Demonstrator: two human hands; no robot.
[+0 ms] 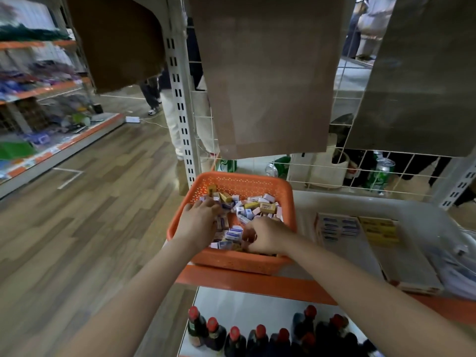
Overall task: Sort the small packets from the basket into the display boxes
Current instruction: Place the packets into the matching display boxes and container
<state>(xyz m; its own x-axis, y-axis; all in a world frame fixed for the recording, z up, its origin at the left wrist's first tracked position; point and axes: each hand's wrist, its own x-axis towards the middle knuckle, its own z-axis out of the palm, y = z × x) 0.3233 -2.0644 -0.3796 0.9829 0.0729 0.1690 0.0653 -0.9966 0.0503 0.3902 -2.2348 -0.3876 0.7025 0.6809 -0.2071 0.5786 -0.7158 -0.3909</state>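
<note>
**Both hands in the basket of packets**

An orange basket (233,261) sits at the left end of the shelf (257,280), its near wall just at the shelf's orange front edge. It holds a loose heap of small packets (253,206), mostly white and purple with some yellow and brown ones, piled towards the back and the middle.

The left hand (199,219) reaches in along the basket's left wall, fingers bent round a few packets there. The right hand (266,234) is in the near right corner of the basket, fingers curled down into the heap; the fingertips are hidden, so I cannot tell whether it grips anything.

To the right of the basket, towards the middle of the shelf, lie two display boxes (337,226) side by side: the left one shows rows of blue and white packets, the right one yellow packets.

Brown paper bags (268,73) hang above the shelf. Dark bottles (213,336) with red caps stand on the shelf below
</note>
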